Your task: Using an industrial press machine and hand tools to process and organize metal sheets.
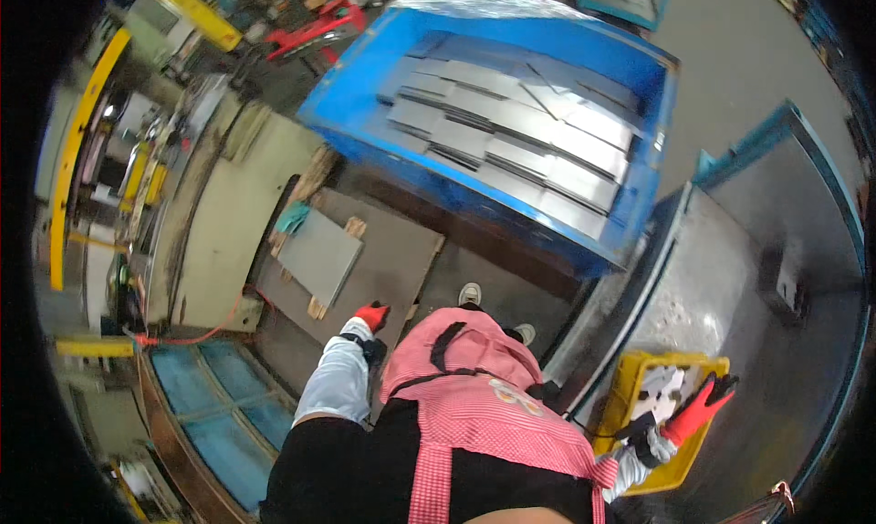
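My left hand [372, 316], in a red glove, hangs over the near edge of a brown board [392, 237]. Its fingers are too small and dark to make out. Close by on that board, a flat grey metal plate [321, 259] rests on small wooden blocks, with a teal cloth [292, 217] at its far corner. Out to the right, my right hand [703, 409], in a red glove with dark fingertips, is above the right side of a yellow crate [630, 378]. Its fingers are stretched apart, and I see nothing in them. White and dark pieces [662, 387] lie inside the crate.
Ahead stands a large blue bin [474, 168] holding rows of flat metal plates [511, 114]. A metal-walled cart [721, 250] with a blue-green frame surrounds the yellow crate. A machine [228, 223] occupies the left, and a blue-panelled frame [219, 378] sits at near left.
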`<state>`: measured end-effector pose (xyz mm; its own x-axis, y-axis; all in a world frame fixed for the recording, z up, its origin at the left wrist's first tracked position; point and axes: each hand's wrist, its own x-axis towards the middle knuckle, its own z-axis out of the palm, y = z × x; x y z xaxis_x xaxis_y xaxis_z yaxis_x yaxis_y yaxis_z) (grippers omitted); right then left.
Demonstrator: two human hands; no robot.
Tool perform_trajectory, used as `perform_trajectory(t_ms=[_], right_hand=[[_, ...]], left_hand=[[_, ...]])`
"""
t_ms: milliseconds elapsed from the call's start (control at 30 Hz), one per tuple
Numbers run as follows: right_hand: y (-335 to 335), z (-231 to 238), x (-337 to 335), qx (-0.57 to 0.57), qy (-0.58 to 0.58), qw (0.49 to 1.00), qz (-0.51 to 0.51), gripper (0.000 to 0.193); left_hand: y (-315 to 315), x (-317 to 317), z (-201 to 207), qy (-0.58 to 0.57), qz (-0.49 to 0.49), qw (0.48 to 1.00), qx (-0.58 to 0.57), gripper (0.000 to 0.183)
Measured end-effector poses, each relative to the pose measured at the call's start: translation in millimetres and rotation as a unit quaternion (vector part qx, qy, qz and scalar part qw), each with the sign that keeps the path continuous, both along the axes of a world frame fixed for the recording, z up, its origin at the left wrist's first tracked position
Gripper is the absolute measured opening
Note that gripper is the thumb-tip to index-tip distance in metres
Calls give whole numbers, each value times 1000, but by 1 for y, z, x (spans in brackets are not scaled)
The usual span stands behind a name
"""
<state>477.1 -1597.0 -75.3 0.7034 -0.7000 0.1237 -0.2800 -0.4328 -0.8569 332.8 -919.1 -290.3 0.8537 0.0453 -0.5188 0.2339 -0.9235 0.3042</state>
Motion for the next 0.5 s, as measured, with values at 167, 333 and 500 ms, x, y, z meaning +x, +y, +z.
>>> perform_trajectory(t_ms=[167,333,500], right_hand=[[67,18,16,39,-27,994,96,57],[177,68,55,-17,87,984,154,57],[258,49,120,-44,69,943,322,56]], left_hand=[[-18,36,49,127,293,947,-37,56],[8,43,2,-19,23,999,-13,40],[63,-10,-75,-56,90,994,-14,41]])
